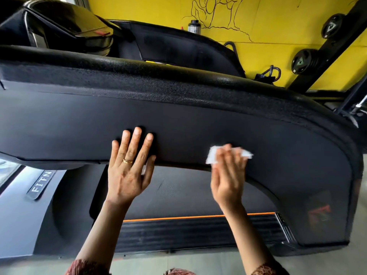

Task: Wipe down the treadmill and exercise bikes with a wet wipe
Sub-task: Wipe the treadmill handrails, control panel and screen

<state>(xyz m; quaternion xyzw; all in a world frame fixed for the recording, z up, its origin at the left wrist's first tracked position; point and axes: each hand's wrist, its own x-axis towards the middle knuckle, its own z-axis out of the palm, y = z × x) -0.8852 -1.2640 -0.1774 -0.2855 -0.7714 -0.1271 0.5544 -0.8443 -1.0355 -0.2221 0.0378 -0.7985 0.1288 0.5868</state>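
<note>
**gymrat_42:** While the grip of the right hand [228, 175] is bunched over the wet wipe [211, 155], fingers bent on top and pressing it onto the treadmill panel [198, 124], which way would you run the next stroke? The hand's a bit blurry, but the white corners poke out on both sides of the fingers.

**wipe_it_down:** Along the panel, imo. Its long axis goes left to right across the view, then bends down at the far right end. The wipe sits near the panel's lower edge, right under the grip, so there's nothing to reach for. It's only a question of direction.

**gymrat_42:** And the left hand [129, 171]?

**wipe_it_down:** It's flat, fingers straight and spread, holding nothing, just planted on the same panel off to the left of the wipe. That side's blocked unless it lifts. The right hand is much nearer the bend, so I'd guess rightward and down the curve. The padded rail [178, 76] above is farther up.
</note>
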